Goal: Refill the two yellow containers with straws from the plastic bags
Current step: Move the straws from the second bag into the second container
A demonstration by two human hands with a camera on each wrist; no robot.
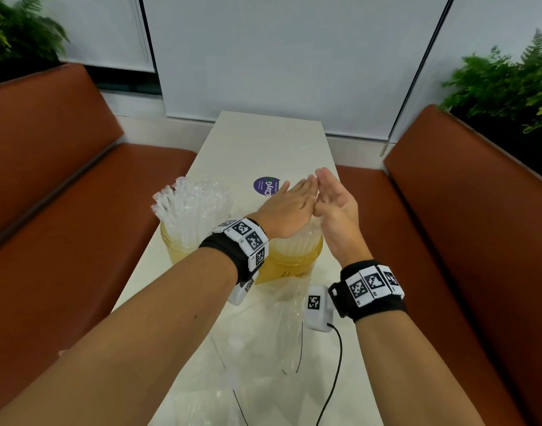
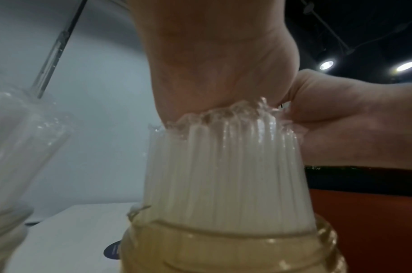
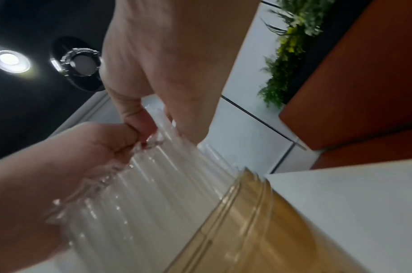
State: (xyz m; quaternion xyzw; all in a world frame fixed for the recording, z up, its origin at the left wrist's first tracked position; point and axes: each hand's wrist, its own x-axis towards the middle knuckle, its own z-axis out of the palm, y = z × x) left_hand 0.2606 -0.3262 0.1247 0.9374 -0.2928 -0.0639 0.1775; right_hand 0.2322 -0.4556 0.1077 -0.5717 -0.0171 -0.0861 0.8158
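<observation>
White surface [image 1: 257, 142] between brown benches [image 1: 48, 167] — two yellow containers [image 1: 289, 262] of straws [image 1: 186, 207]. Left hand [image 1: 286, 210] flat on right container's straws; right hand [image 1: 334, 204] flat against them, fingers straight. Empty bags [image 1: 263, 348] nearer.

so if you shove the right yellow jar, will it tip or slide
Probably tips before it slides: the straws stand far above the right yellow jar, so it looks top-heavy. It likely weighs little, being thin translucent plastic. The left hand pressing flat on the straw tops should steady it.
</observation>
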